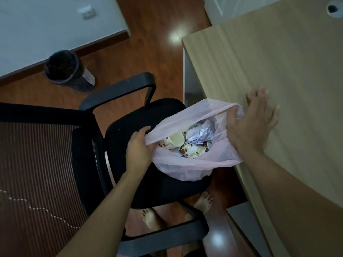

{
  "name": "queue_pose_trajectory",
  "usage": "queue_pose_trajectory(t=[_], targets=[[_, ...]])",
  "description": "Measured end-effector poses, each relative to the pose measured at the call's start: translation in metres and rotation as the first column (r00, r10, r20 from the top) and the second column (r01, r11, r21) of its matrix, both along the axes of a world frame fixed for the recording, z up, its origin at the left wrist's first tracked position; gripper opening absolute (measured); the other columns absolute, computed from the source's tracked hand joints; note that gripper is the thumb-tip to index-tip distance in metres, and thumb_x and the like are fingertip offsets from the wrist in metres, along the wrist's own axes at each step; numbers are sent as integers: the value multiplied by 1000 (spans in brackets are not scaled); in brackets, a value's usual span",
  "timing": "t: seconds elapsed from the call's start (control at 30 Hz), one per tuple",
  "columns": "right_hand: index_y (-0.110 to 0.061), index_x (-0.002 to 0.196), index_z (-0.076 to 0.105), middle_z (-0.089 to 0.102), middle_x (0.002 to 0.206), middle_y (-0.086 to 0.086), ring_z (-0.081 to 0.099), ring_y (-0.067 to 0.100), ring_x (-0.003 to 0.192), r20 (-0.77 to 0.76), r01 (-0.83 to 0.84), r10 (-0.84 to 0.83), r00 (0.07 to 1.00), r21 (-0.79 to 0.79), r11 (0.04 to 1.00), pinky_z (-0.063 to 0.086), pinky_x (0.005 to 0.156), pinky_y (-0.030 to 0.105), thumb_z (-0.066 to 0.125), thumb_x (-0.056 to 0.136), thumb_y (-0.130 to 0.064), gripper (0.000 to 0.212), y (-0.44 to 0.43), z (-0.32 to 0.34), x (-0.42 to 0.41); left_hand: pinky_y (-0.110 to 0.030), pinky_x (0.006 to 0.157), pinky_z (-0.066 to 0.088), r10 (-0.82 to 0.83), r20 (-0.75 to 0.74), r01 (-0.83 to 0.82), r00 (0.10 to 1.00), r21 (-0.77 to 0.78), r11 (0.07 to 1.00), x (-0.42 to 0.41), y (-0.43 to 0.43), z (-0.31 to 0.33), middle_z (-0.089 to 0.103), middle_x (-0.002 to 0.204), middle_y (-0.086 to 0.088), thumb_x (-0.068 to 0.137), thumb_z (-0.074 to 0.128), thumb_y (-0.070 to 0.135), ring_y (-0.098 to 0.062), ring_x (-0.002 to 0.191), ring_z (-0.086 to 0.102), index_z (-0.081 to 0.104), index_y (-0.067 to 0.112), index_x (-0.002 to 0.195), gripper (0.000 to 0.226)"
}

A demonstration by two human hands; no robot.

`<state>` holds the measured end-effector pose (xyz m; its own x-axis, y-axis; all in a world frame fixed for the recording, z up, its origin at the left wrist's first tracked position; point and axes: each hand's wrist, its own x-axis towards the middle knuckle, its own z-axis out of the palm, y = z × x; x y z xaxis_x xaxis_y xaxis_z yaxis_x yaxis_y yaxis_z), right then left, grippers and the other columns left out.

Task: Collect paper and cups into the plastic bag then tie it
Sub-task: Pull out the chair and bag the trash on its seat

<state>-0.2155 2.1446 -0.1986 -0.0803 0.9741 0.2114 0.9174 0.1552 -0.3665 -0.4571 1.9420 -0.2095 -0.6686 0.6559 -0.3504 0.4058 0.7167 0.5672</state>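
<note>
A pale pink plastic bag [187, 164] sits open on the black seat of an office chair [130, 127] beside a wooden desk. Inside it lie crumpled white paper [201, 135] and several paper cups with a coffee-bean print [176, 140]. My left hand [138, 149] grips the bag's left rim. At the right rim, against the desk edge, my right hand [253, 119] has its fingers spread straight over the desk top and its thumb tucked at the bag's edge.
The light wooden desk [278, 62] fills the right side, with a cable hole [333, 8] at its far corner. A black mesh waste bin [67, 70] stands on the wood floor by the wall. The chair's mesh back [37, 164] is at left. Bare feet [203, 201] show under the chair.
</note>
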Motion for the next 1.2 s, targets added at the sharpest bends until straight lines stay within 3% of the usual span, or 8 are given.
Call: queue_pose_trajectory(t=[0.07, 0.13, 0.43, 0.53, 0.67, 0.83, 1.07, 1.2], targets=[[-18, 153, 35, 57, 159, 6, 28, 21, 164, -105, 5, -5, 994, -3, 1000, 9, 135, 57, 56, 104, -38, 58, 1, -2, 1, -32, 66, 54, 68, -27, -65, 997, 86, 994, 1, -5, 1, 71, 83, 9, 94, 69, 19, -11, 76, 68, 76, 26, 94, 10], [-13, 148, 41, 60, 154, 9, 30, 23, 163, -168, -9, 9, 986, 2, 1000, 7, 135, 56, 55, 107, -35, 49, 2, -3, 3, -31, 52, 39, 135, -45, -129, 990, 116, 985, 5, -3, 8, 55, 59, 8, 94, 61, 12, -9, 54, 47, 54, 21, 65, 31], [-16, 79, 59, 54, 158, 17, 50, 32, 150, -296, -197, 104, 949, -303, 932, 30, 126, 37, 56, 111, -28, 34, -6, 34, 36, -31, 52, 25, 215, 86, -225, 973, 121, 967, 9, -10, 90, 33, 52, 5, 94, 58, 30, -9, 50, 31, 37, 13, 56, 47], [-6, 80, 66, 71, 92, 13, 69, 35, 91, -294, -141, 9, 956, -431, 891, 38, 70, 33, 52, 112, -35, 45, -18, 77, 41, -31, 52, 22, 185, 65, -192, 981, 143, 971, 7, -14, 137, 32, 53, 2, 94, 58, 30, -8, 49, 28, 35, 11, 57, 48], [-1, 67, 45, 47, 53, 2, 49, 25, 57, -318, -203, 60, 946, -438, 876, 25, 57, 43, 50, 114, -37, 59, -40, 152, 36, -34, 53, 18, 203, 27, -205, 979, 167, 965, -3, -13, 217, 26, 51, 6, 102, 57, 36, -10, 45, 22, 30, 20, 58, 54], [-15, 64, 46, 41, 57, -4, 41, 17, 58, -484, -242, -62, 873, -540, 806, 31, 50, 31, 56, 111, -45, 56, -39, 254, 31, -36, 57, 17, 118, -41, -104, 992, 258, 961, -15, -7, 317, 26, 60, 1, 105, 55, 39, -13, 56, 23, 29, 21, 64, 52], [-13, 107, 85, 85, 100, 5, 81, 29, 98, -661, -290, -240, 711, -587, 756, 62, 95, 46, 66, 100, -55, 47, 9, 365, 91, -26, 49, 17, -46, 50, 20, 998, 433, 901, 21, 29, 411, 31, 60, -2, 101, 54, 32, -12, 57, 26, 35, 10, 62, 48], [-13, 105, 81, 85, 99, 3, 80, 14, 78, -733, -308, -283, 619, -557, 771, 62, 75, 29, 60, 111, -39, 34, 24, 413, 142, -23, 46, 15, -115, 88, 59, 989, 479, 876, 65, 67, 431, 29, 57, 3, 100, 55, 29, -11, 53, 22, 34, 17, 60, 47]])
